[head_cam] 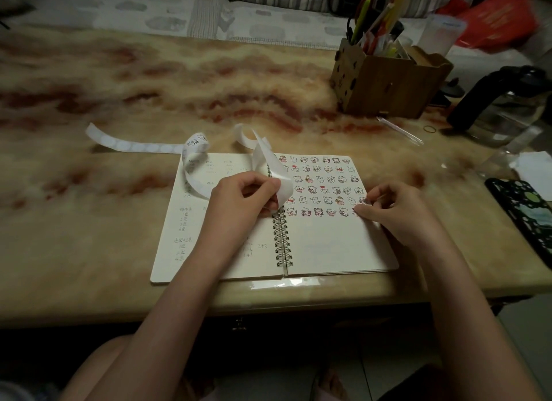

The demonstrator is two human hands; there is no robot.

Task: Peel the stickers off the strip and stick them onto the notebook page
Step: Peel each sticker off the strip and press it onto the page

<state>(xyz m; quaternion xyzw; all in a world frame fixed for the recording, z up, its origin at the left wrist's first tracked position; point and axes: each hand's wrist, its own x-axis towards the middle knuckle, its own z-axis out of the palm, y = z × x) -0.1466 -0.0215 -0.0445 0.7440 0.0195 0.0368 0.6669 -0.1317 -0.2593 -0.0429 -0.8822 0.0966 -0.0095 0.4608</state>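
White strip (283, 178) pinched in left fingers (267, 188) — sticker (366, 201) between right fingers (377, 195).

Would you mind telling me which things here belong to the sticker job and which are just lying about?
Job: sticker strip in left hand; sticker in right hand; notebook.
Lying about: pen holder, kettle, phone case, pen, rubber band.

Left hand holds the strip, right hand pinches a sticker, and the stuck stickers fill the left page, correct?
No. The head view shows the stuck stickers on the right page; the left page carries handwriting. Left hand holding the strip, right hand pinching a sticker: correct.
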